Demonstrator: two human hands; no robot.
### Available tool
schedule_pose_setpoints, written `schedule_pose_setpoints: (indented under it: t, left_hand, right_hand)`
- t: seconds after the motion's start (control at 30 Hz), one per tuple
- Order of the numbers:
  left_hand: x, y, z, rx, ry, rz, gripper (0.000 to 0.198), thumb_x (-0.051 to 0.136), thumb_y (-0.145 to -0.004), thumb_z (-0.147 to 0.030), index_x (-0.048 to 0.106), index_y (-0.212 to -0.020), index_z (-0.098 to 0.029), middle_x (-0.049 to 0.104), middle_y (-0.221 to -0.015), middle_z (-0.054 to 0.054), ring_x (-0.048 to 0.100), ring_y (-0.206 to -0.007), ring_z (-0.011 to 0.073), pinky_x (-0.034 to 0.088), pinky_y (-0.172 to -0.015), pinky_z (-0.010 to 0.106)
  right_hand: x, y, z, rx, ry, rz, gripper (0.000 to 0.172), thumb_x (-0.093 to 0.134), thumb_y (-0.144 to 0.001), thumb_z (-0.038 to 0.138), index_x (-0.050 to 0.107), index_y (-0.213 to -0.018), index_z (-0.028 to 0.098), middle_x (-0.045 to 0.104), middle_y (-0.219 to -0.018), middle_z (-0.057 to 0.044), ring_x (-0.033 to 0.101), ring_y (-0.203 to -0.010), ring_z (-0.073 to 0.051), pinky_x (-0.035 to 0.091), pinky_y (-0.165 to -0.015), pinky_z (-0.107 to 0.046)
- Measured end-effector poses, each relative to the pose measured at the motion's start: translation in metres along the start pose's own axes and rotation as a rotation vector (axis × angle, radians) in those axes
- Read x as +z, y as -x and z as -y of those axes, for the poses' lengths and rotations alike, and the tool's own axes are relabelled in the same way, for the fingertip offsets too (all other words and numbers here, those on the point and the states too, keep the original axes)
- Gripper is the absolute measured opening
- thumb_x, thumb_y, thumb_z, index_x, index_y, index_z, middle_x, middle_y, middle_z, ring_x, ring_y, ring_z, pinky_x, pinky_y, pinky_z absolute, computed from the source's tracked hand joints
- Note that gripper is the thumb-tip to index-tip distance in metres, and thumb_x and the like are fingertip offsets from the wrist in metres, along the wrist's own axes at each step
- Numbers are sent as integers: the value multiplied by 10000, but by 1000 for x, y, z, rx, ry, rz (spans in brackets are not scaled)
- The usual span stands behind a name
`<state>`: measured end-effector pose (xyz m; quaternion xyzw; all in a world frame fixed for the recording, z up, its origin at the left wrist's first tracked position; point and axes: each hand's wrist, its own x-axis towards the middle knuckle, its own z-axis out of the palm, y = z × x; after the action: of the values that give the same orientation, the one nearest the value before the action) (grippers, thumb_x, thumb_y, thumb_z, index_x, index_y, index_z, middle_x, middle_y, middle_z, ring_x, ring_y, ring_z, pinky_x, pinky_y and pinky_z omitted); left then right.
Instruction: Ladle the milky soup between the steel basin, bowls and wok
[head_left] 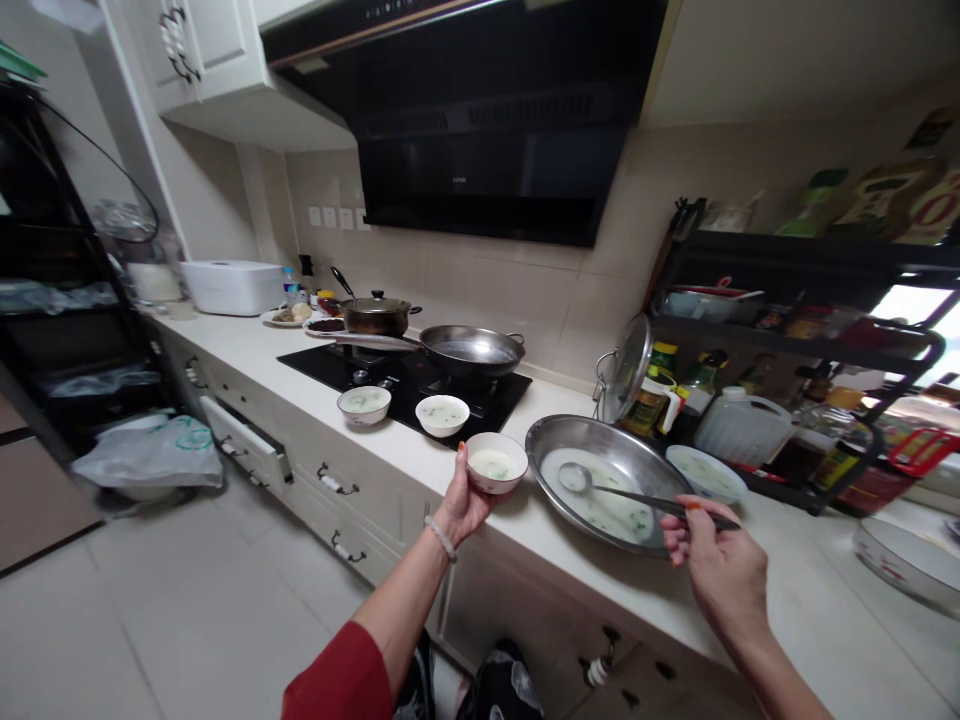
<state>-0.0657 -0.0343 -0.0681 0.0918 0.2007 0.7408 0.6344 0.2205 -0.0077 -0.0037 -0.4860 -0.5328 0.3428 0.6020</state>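
My left hand (463,502) grips a small white bowl (496,462) of pale soup and holds it at the counter's front edge. My right hand (712,555) is closed on the handle of a metal ladle (600,485). The ladle's scoop rests in a wide steel basin (555,440) holding a shallow layer of the same whitish soup. Two more filled white bowls (364,404) (442,415) stand on the counter by the black cooktop (315,362). Another bowl of soup (706,473) sits to the right of the basin.
A frying pan (471,351) and a lidded pot (376,314) sit on the cooktop under a black hood. A glass lid (626,368), bottles and a black rack crowd the right. One drawer (244,442) stands open at the left, near a bagged bin on the floor.
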Motion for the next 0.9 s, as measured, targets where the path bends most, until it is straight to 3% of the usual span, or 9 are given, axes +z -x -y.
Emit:
schedule_pose_setpoints:
  t: [0.27,0.57,0.9]
  left_hand:
    - [1,1,0,-1,6,7,647,409,-935,-597,458,-1409,-159,646,-1271,178,609,-1172,317,528,-943,487]
    - [-2,-1,0,-3,12,6,649,436,-921,-606,481,-1390,-159,645,-1266,181,610,-1167,318,529,-934,478]
    - [2,2,0,-4,17,0,654,408,-937,-593,454,-1412,-146,641,-1275,182,608,-1170,307,526,-944,472]
  right_hand:
    - [0,2,3,-33,45,-16,501,689,-681,610,583,-907,176,640,-577,-49,558,-442,-182,442,-338,-273]
    - [-2,-5,-2,78,-143,-40,420,750,-644,466,586,-882,162,634,-551,-20,541,-415,-143,400,-317,-216]
    - [0,-5,4,98,-176,-50,390,735,-618,414,586,-875,162,641,-537,-26,532,-415,-134,387,-313,-194]
